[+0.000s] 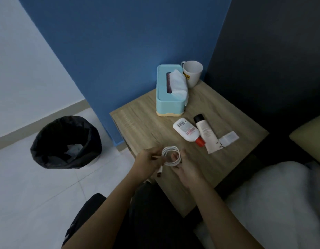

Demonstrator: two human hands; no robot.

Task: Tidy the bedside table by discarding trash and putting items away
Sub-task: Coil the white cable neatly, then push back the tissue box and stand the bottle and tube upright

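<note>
A white charging cable [171,155] is wound into a small coil above the front left corner of the wooden bedside table [137,121]. My right hand [185,169] grips the coil from the right. My left hand [146,164] pinches the cable's loose end, and its plug hangs down below the fingers. On the table lie a white bottle with a red cap [187,132], a white tube with a black cap [206,133] and a small white sachet [228,138].
A light blue tissue box [171,102] and a white mug [191,73] stand at the table's back, against the blue wall. A bin lined with a black bag [65,142] sits on the tiled floor to the left. A bed [281,203] adjoins on the right.
</note>
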